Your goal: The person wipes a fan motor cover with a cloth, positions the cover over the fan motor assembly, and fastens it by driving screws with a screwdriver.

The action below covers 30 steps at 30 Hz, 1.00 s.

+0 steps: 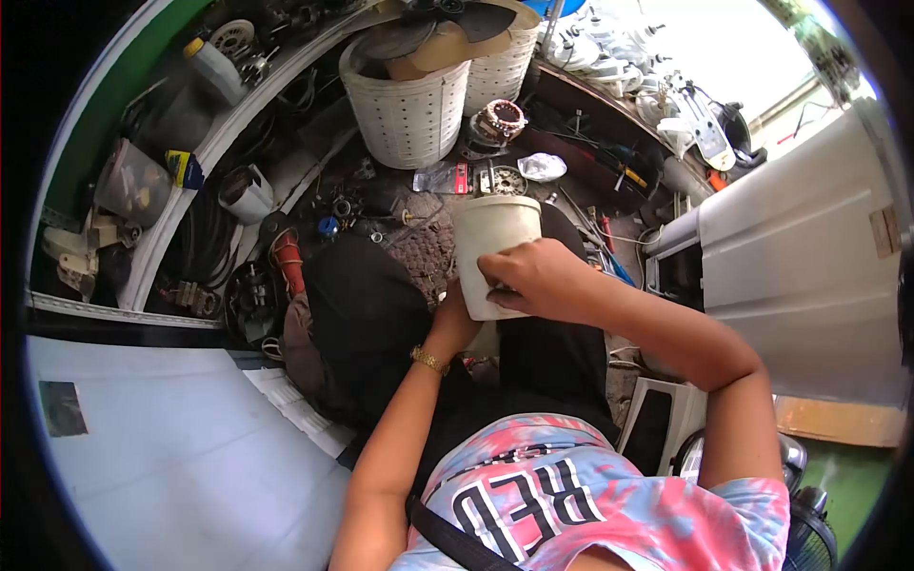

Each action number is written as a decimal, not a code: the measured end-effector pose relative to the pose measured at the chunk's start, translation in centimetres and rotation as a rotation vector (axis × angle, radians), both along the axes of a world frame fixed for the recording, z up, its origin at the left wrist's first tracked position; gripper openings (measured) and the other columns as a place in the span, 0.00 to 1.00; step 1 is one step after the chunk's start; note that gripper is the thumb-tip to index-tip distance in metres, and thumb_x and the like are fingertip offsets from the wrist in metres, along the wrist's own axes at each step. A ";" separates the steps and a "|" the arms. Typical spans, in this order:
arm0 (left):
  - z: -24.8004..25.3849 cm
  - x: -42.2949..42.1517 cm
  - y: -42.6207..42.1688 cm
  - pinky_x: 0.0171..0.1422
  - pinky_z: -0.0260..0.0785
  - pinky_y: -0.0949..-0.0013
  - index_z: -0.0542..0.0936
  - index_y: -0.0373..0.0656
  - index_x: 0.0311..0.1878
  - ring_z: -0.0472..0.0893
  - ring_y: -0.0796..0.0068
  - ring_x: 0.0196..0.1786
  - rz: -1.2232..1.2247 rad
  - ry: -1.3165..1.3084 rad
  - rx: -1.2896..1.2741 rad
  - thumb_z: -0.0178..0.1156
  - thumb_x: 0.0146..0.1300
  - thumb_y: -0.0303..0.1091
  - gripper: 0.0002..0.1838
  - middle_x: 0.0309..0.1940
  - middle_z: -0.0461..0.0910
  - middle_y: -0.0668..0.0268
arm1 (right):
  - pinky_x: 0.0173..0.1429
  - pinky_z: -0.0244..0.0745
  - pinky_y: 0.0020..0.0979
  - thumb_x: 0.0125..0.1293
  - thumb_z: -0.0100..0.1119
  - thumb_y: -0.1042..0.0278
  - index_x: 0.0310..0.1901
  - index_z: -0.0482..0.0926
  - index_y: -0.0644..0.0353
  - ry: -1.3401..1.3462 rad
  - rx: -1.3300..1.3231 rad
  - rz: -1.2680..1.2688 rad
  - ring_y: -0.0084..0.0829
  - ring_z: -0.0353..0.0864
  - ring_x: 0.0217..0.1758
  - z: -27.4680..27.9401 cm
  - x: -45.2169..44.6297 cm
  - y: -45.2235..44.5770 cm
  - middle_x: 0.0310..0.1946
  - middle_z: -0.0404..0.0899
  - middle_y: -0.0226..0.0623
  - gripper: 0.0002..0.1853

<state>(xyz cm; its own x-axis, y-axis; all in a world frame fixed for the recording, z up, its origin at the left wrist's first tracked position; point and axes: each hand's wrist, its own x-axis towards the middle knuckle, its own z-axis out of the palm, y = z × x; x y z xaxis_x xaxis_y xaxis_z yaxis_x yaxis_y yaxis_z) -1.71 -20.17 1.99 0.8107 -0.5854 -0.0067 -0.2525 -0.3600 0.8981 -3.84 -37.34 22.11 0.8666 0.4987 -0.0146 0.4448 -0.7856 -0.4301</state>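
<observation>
Above my knees a whitish cylindrical container (495,224) is held up, slightly tilted, with its rim toward the top. My right hand (519,276) grips its lower right side, the fingers bent against the wall. Beside its lower left edge is my left hand (455,314), below a gold wrist band; its fingers are mostly hidden behind the container. What lies inside the container does not show. Just beyond it on the floor are a round metal part (508,181), a clear packet with a red label (442,178) and a crumpled white plastic piece (542,167).
Two white perforated baskets (405,119) stand ahead, a dark fan blade on top. A copper-wound motor (499,122) sits beside them. Shelves with parts are at left, a dark tool tray (595,162) at right, a large white panel (804,257) farther right.
</observation>
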 end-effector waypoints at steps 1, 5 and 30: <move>0.6 -0.4 0.3 0.68 0.62 0.53 0.61 0.37 0.68 0.66 0.43 0.66 0.066 -0.064 -0.025 0.66 0.52 0.32 0.39 0.61 0.66 0.42 | 0.40 0.78 0.44 0.53 0.66 0.63 0.39 0.75 0.60 0.060 -0.007 0.008 0.49 0.83 0.35 0.1 0.1 0.0 0.29 0.81 0.44 0.15; 1.7 -1.2 2.4 0.75 0.53 0.51 0.54 0.41 0.74 0.55 0.43 0.74 0.358 0.245 -0.532 0.67 0.50 0.32 0.48 0.71 0.56 0.44 | 0.40 0.78 0.44 0.53 0.65 0.67 0.39 0.76 0.61 0.249 0.041 -0.035 0.49 0.84 0.35 1.2 -0.1 -0.8 0.28 0.82 0.46 0.13; 8.9 -6.4 -4.7 0.72 0.53 0.41 0.76 0.54 0.64 0.55 0.35 0.71 0.172 -0.467 -0.244 0.69 0.46 0.44 0.36 0.70 0.53 0.40 | 0.32 0.76 0.43 0.49 0.68 0.64 0.33 0.76 0.54 0.263 0.089 -0.082 0.43 0.83 0.29 2.1 -7.1 -3.4 0.23 0.80 0.40 0.12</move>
